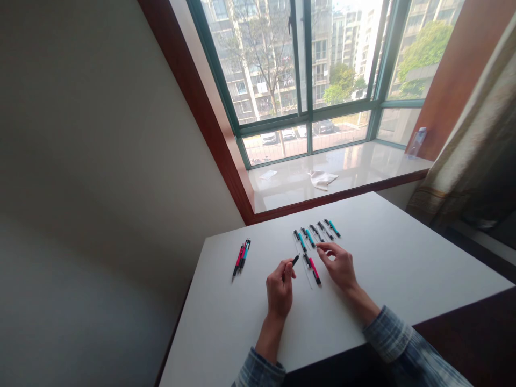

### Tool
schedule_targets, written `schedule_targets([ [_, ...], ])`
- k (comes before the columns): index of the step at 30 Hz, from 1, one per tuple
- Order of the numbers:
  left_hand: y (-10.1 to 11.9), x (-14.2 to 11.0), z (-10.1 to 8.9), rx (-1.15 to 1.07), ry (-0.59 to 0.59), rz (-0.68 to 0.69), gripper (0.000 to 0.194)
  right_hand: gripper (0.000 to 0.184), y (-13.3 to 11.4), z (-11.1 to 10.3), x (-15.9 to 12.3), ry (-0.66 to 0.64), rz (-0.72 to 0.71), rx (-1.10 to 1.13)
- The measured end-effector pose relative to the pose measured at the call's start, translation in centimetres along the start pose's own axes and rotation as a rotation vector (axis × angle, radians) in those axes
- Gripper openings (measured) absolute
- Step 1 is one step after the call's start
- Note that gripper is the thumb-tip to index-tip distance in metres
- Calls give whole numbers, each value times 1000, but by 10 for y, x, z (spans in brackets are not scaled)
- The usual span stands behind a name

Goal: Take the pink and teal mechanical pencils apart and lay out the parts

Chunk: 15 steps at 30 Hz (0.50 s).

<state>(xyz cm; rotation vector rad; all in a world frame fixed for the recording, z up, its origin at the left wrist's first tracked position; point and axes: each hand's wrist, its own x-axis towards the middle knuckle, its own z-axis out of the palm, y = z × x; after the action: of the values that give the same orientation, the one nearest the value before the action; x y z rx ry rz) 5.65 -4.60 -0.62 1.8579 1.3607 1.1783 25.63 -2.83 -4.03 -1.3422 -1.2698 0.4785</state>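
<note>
My left hand point(281, 287) is closed around a black pen part point(295, 260), whose end pokes out past the thumb toward the right. To its right, my right hand point(337, 265) hovers over the table with thumb and forefinger brought together in a pinch; whatever lies between the fingertips is too small to make out. Between the hands lie a red and black pen barrel point(314, 270), a black pen part point(306, 260) and a thin refill point(308, 277). Just beyond the right fingertips is a row of several taken-apart pens with teal barrels point(310, 238) and black parts point(314, 229).
On the table's left side, red and black pens point(238, 262) and a teal and black pen point(244, 255) lie together. The white table point(226, 322) meets a window ledge point(363, 164) holding a cloth point(322, 179) and a clear bottle point(416, 142). A curtain point(459, 134) hangs at right.
</note>
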Motion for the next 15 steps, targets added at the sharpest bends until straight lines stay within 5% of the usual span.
schedule_targets([
  [6,0,-1,2,-20,-23,-7,42,12,14,-1,-1,-71,-61,-327],
  [15,1,-1,1,-1,-30,-15,48,14,19,-1,-5,-54,-103,-361],
])
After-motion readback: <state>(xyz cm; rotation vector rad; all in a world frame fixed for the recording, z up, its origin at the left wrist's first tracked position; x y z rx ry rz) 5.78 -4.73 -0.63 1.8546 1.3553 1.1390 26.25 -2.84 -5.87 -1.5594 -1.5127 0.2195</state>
